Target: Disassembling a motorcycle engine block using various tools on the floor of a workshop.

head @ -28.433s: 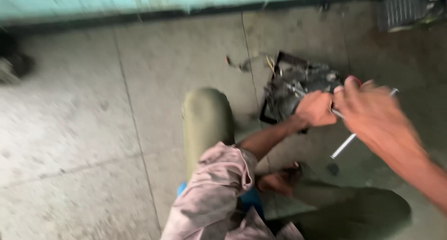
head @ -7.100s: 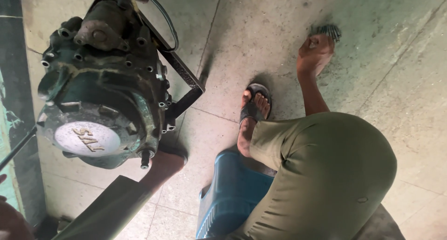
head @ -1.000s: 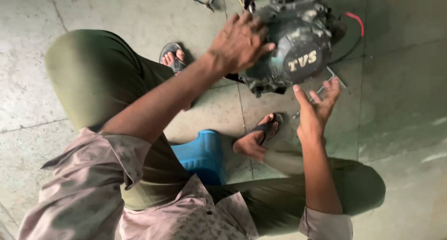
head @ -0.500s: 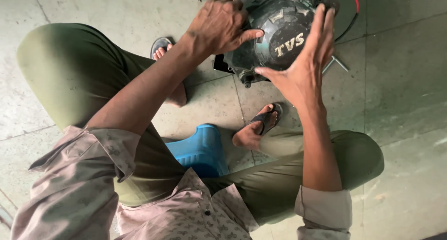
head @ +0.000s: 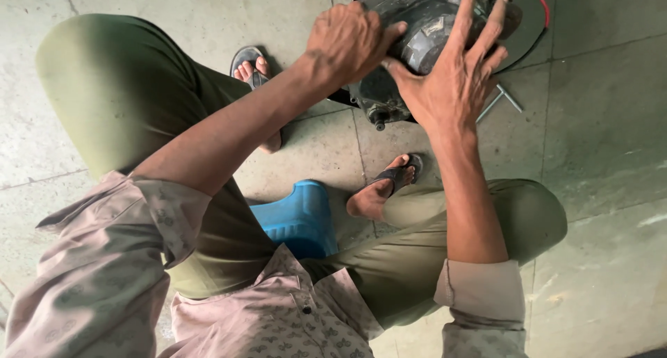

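Observation:
A dark grey engine block (head: 410,52) stands on the concrete floor at the top of the head view, between my feet. My left hand (head: 351,42) grips its left upper side with the fingers curled over it. Flat against the round front cover lies my right hand (head: 455,73), fingers spread and pressing. A red wire (head: 538,4) loops off the engine's right side.
A metal T-shaped wrench (head: 501,101) lies on the floor just right of the engine. I sit on a low blue stool (head: 299,219), knees apart, sandalled feet (head: 389,184) close to the engine. The concrete floor (head: 604,156) has tile seams.
My hands have closed in on the engine: the right hand came up from beside it onto the front cover, and the left hand settled on its left side. The view moved closer.

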